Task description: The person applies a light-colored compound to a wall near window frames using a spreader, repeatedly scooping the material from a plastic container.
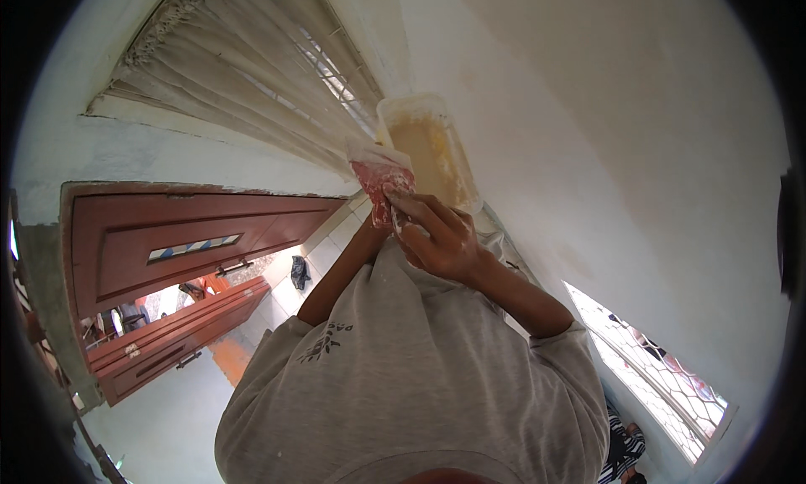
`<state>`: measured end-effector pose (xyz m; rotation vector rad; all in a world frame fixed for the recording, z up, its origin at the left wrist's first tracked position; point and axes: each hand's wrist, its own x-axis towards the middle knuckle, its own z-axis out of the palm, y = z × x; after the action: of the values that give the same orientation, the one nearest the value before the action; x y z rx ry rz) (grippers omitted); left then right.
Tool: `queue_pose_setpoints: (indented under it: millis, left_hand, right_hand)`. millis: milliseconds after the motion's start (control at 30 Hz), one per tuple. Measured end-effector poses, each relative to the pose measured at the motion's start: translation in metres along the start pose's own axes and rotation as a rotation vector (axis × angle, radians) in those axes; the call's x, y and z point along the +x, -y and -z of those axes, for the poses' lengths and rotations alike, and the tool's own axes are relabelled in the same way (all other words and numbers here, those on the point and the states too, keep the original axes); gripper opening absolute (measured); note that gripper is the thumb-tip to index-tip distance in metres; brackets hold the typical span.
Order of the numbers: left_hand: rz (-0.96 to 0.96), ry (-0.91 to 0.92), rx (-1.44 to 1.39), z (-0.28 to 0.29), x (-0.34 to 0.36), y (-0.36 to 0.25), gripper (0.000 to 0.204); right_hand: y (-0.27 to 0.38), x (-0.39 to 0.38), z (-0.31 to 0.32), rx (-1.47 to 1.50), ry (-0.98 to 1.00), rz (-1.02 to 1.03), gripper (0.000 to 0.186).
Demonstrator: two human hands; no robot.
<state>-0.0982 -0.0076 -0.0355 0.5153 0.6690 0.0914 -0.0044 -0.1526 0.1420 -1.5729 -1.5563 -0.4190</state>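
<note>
My right hand (441, 236) is closed, its fingers pinching a red scraper (388, 172) smeared with white paste. The scraper's broad pale edge points up and away from me. Just beyond and behind it is a translucent rectangular plastic tub (453, 169), with beige, watery-looking stuff inside and yellowish residue on its walls. The scraper overlaps the tub's near left side. My left forearm (340, 270) reaches up to the same spot, but the left hand's fingers are hidden behind the scraper and right hand. What supports the tub does not show.
A pale wall (588, 148) rises close on the right, with a grilled window (655, 366) lower down. Draped curtains (252, 73) hang at the upper left. Reddish-brown doors (185, 240) stand to the left. A dark item (300, 272) lies on the tiled floor.
</note>
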Motion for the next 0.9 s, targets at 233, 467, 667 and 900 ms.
queue_pose_setpoints:
  millis: [233, 467, 667, 900]
  left_hand:
    - [-0.022, 0.016, 0.068, 0.002, 0.004, 0.009, 0.062]
    - [-0.24, 0.148, 0.287, 0.002, 0.031, 0.013, 0.058]
    - [-0.074, 0.536, -0.161, -0.116, -0.021, -0.052, 0.067]
    - [0.015, 0.439, 0.073, -0.108, -0.014, -0.054, 0.065]
  right_hand:
    - [0.002, 0.001, -0.002, 0.023, -0.075, 0.035, 0.013]
    - [0.005, 0.007, -0.001, -0.01, -0.252, 0.016, 0.017]
    - [-0.047, 0.025, 0.056, 0.529, -0.323, -0.799, 0.038]
    - [-0.117, 0.031, 0.065, 0.919, 0.03, -0.793, 0.018]
